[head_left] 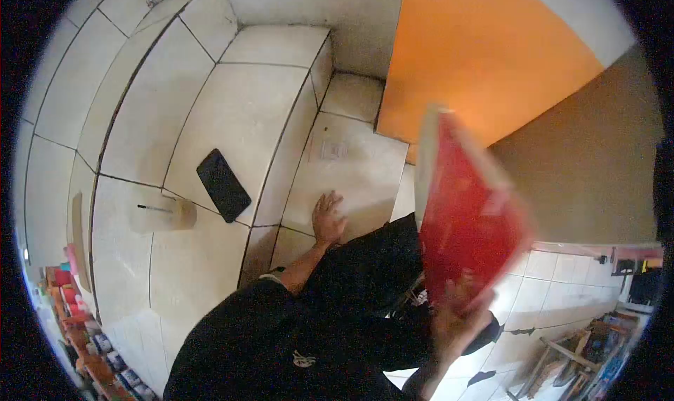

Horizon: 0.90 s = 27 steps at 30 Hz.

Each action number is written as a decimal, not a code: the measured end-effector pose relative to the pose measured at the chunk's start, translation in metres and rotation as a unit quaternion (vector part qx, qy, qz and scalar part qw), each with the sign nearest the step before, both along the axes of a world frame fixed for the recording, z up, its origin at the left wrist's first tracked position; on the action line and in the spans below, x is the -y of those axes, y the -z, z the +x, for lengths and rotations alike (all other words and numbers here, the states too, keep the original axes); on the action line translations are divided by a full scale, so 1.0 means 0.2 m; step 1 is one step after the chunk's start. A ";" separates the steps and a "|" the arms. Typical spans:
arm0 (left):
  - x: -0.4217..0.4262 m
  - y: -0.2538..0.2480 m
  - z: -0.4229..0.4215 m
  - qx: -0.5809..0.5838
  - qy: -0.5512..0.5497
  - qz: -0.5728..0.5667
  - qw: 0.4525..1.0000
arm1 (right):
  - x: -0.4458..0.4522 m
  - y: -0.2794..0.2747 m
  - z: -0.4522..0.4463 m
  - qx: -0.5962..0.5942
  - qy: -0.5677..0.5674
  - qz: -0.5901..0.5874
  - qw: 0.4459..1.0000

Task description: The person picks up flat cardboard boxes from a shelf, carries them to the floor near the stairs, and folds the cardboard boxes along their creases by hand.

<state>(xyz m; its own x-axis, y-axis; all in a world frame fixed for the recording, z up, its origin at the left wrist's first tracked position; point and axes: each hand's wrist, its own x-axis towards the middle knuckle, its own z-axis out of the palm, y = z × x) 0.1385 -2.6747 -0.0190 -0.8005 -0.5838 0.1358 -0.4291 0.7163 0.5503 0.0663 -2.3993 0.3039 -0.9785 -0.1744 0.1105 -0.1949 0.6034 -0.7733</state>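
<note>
My right hand [460, 310] is wrapped round the lower edge of a flat red object [467, 218] with pale edges, held up in front of the orange wall panel. Motion blurs both the object and the hand. My left hand [329, 218] is over the pale tiled floor at the middle, its fingers spread and nothing in them. To its left, a black phone [224, 185] lies on the tiled ledge. Farther left on the tiles stands a translucent cup [165, 215] with a thin dark stick in it.
An orange panel [477, 57] rises at the upper right beside a brown surface [583, 148]. Several spools [105, 352] line the lower left edge. A wooden rack [576, 359] with assorted items stands at the lower right. Tiled steps [260, 99] run along the left.
</note>
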 end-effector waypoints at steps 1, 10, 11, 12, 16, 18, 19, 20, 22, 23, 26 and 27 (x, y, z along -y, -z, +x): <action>0.02 0.03 0.00 -0.013 0.015 0.012 1.000 | 0.05 -0.04 0.01 -0.088 -0.105 0.090 0.987; 0.53 0.37 0.19 -0.293 0.158 0.810 0.483 | 0.30 0.55 0.49 -0.316 -0.344 0.378 0.799; 0.50 0.38 0.22 -0.295 0.168 0.853 0.397 | 0.28 0.59 0.52 -0.302 -0.348 0.385 0.800; 0.48 0.23 0.21 -0.197 0.048 0.826 0.526 | 0.30 0.63 0.55 -0.285 -0.346 0.392 0.803; 0.36 -0.35 0.09 0.021 -0.026 0.725 0.688 | 0.28 0.68 0.65 -0.242 -0.281 0.448 0.813; 0.33 -0.40 0.00 0.039 0.008 0.710 0.703 | 0.27 0.74 0.69 -0.227 -0.268 0.454 0.819; 0.31 -0.40 -0.03 0.049 0.008 0.707 0.706 | 0.27 0.78 0.70 -0.218 -0.257 0.463 0.819; 0.26 -0.47 -0.07 0.054 0.008 0.631 0.774 | 0.26 0.82 0.71 -0.212 -0.257 0.473 0.815; 0.23 -0.46 -0.13 0.073 0.019 0.545 0.835 | 0.23 0.85 0.70 -0.165 -0.276 0.443 0.837; 0.24 -0.40 -0.16 0.079 0.025 0.540 0.837 | 0.21 0.85 0.68 -0.126 -0.298 0.411 0.852; 0.24 -0.38 -0.23 0.078 0.065 0.527 0.844 | 0.02 0.53 0.43 0.224 -0.272 -0.016 0.936; 0.23 -0.40 -0.26 0.048 0.104 0.526 0.842 | -0.02 0.51 0.40 0.253 -0.119 -0.024 0.960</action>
